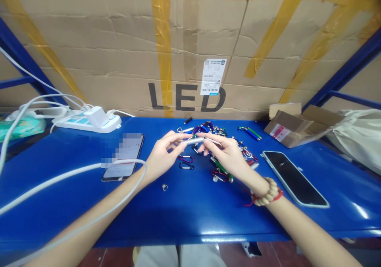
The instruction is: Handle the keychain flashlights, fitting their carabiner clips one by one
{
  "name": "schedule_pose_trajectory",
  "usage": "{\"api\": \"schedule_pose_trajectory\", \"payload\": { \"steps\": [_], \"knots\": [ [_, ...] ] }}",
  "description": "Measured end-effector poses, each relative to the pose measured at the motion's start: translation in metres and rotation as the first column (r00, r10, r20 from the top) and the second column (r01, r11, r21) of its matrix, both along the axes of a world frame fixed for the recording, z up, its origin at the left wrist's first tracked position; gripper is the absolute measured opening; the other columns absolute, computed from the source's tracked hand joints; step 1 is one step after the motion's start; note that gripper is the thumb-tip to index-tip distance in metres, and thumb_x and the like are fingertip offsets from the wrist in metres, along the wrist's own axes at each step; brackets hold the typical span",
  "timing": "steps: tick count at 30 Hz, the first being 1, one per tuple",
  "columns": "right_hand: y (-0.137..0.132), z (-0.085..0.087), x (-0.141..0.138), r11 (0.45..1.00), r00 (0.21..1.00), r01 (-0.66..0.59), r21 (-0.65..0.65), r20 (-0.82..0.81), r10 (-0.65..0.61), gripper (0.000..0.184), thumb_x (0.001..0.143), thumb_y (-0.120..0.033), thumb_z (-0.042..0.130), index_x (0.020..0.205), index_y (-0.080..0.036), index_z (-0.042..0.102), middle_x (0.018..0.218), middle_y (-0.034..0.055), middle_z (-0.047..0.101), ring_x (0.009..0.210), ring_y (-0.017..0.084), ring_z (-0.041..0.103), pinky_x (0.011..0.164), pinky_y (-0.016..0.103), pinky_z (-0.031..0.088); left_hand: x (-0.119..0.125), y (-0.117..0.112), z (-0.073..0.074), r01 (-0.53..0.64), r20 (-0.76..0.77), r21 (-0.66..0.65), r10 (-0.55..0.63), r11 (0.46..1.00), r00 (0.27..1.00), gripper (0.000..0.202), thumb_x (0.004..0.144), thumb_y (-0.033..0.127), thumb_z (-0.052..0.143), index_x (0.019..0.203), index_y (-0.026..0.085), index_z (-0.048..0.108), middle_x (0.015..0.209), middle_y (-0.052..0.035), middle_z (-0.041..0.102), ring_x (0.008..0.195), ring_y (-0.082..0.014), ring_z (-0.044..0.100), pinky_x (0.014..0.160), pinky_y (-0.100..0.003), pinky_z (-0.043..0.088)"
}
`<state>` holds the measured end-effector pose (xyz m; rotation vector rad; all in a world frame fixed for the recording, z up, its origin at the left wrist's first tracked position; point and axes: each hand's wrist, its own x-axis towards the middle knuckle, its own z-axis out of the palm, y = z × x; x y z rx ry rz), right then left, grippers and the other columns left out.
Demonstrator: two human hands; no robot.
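Between my two hands, above the middle of the blue table [190, 211], a slim silver flashlight [193, 141] lies nearly level. The fingers of my left hand [163, 152] pinch its left end. My right hand [229, 152] grips its right end, where a silver metal clip [214, 141] shows at the fingers. Behind and below the hands spreads a pile of small coloured flashlights and carabiners, partly hidden by my right hand. A black carabiner [186, 166] and a purple carabiner [186, 159] lie below the silver flashlight. Near my right wrist are a green flashlight [218, 165] and a red carabiner [218, 176].
A phone [294, 177] lies at right, another phone [126, 160] at left. A white power strip [110, 124] stands back left; its white cable [74, 171] crosses over my left forearm. An open cardboard box [290, 134] sits back right. A large carton [119, 60] closes off the back.
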<state>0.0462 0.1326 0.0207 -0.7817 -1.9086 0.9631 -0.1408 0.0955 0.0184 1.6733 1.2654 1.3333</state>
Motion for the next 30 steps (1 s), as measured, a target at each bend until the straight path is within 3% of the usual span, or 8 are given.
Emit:
{"api": "schedule_pose_trajectory", "payload": {
  "steps": [2,5,9,13,17,20,30],
  "knots": [
    [-0.002,-0.001,-0.001,0.999,0.998,-0.048,0.000,0.041,0.048,0.032,0.088,-0.028,0.050,0.114,-0.013,0.062,0.074,0.0027,0.067,0.060,0.010,0.057,0.059,0.022,0.048,0.002,-0.002,-0.003,0.097,-0.058,-0.064,-0.100,0.993,0.993,0.032,0.082,0.031,0.055,0.109,0.016,0.062,0.085,-0.0030,0.062,0.072,-0.0121,0.060,0.067,-0.023,0.049],
    [-0.005,-0.003,-0.002,0.990,0.988,-0.124,-0.065,0.082,0.129,0.036,0.088,-0.031,0.050,0.119,-0.015,0.059,0.075,0.0020,0.064,0.058,0.009,0.054,0.055,0.021,0.047,0.005,-0.002,-0.007,0.223,-0.125,-0.103,-0.235,0.969,0.964,0.028,0.087,0.032,0.047,0.101,0.015,0.064,0.092,-0.0044,0.067,0.085,-0.0160,0.062,0.079,-0.026,0.049],
    [-0.002,-0.004,-0.001,0.971,0.987,-0.146,-0.190,0.045,0.157,0.041,0.090,-0.039,0.046,0.122,-0.016,0.057,0.075,0.0017,0.059,0.055,0.007,0.050,0.047,0.018,0.042,0.003,0.003,-0.012,0.104,-0.231,-0.053,-0.114,0.993,0.966,0.028,0.087,0.032,0.046,0.102,0.017,0.065,0.106,-0.0042,0.067,0.101,-0.0196,0.059,0.089,-0.028,0.044],
    [0.003,-0.007,0.001,0.942,0.977,-0.191,-0.275,0.040,0.210,0.045,0.091,-0.039,0.042,0.129,-0.018,0.050,0.082,0.0028,0.057,0.057,0.007,0.052,0.045,0.018,0.043,-0.002,0.007,-0.013,0.045,-0.282,-0.039,-0.054,0.998,0.958,0.029,0.087,0.031,0.045,0.105,0.018,0.063,0.105,-0.0038,0.067,0.101,-0.0195,0.059,0.089,-0.028,0.042],
    [0.003,-0.010,0.001,0.968,0.967,-0.145,-0.205,0.176,0.182,0.049,0.088,-0.035,0.047,0.133,-0.015,0.047,0.063,-0.0021,0.052,0.052,0.007,0.048,0.046,0.018,0.041,-0.002,0.006,-0.011,0.049,-0.246,-0.090,-0.070,0.995,0.967,0.028,0.086,0.035,0.047,0.100,0.017,0.063,0.097,-0.0031,0.068,0.091,-0.0183,0.062,0.081,-0.026,0.046],
    [0.002,-0.008,0.001,0.981,0.963,-0.132,-0.139,0.218,0.160,0.045,0.086,-0.032,0.050,0.128,-0.014,0.053,0.064,-0.0012,0.055,0.051,0.007,0.048,0.048,0.019,0.041,0.000,0.004,-0.009,0.055,-0.233,-0.115,-0.081,0.992,0.969,0.027,0.085,0.037,0.049,0.095,0.017,0.064,0.091,-0.0023,0.069,0.088,-0.0178,0.062,0.078,-0.025,0.046],
    [0.002,-0.008,0.002,0.972,0.959,-0.090,-0.217,0.243,0.144,0.038,0.080,-0.031,0.057,0.114,-0.016,0.065,0.061,0.0020,0.065,0.046,0.010,0.056,0.046,0.021,0.044,0.002,0.002,-0.011,0.010,-0.285,-0.030,-0.018,1.000,0.958,0.025,0.082,0.034,0.051,0.093,0.016,0.064,0.091,-0.0047,0.069,0.084,-0.0178,0.064,0.075,-0.026,0.048]
  ]
}}
